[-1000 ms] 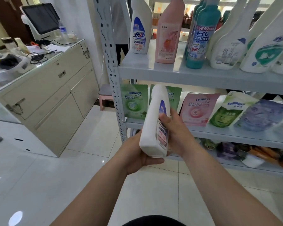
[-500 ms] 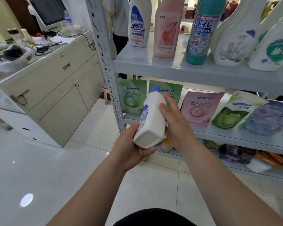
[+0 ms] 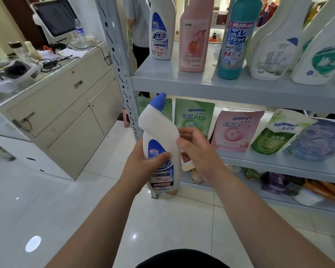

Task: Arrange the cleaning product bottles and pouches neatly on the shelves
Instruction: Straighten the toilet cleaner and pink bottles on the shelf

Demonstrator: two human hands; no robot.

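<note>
The left hand (image 3: pixel 143 163) now grips the white blue-capped bottle (image 3: pixel 159 130) upright, label facing near. Half a second ago its base pointed this way, with both hands round it. The right hand (image 3: pixel 197 151) has let go, fingers relaxed beside the bottle's right shoulder. Behind, a green pouch (image 3: pixel 193 118) and a pink pouch (image 3: pixel 236 130) stand on the middle shelf (image 3: pixel 259 161). A matching bottle (image 3: pixel 161 29) stands at the left of the upper shelf (image 3: pixel 182 84).

Upper shelf, top of frame:
- The white bent-neck plastic bottle with a blue label (image 3: pixel 160 35) reads "活力28".
- The tall teal plastic bottle (image 3: pixel 235 43) reads "99.99%" above "トイレ".
- The white plastic spray bottle (image 3: pixel 273 55) reads "浴室除垢剂".

Middle shelf, right of centre:
- The green plastic pouch (image 3: pixel 193 120), pink plastic pouch (image 3: pixel 237 130) and green-and-white plastic pouch (image 3: pixel 278 134) each read "seaways".

Frame centre:
- The label on the white blue-capped plastic bottle (image 3: pixel 159 128) is partly covered and not fully legible.
</note>
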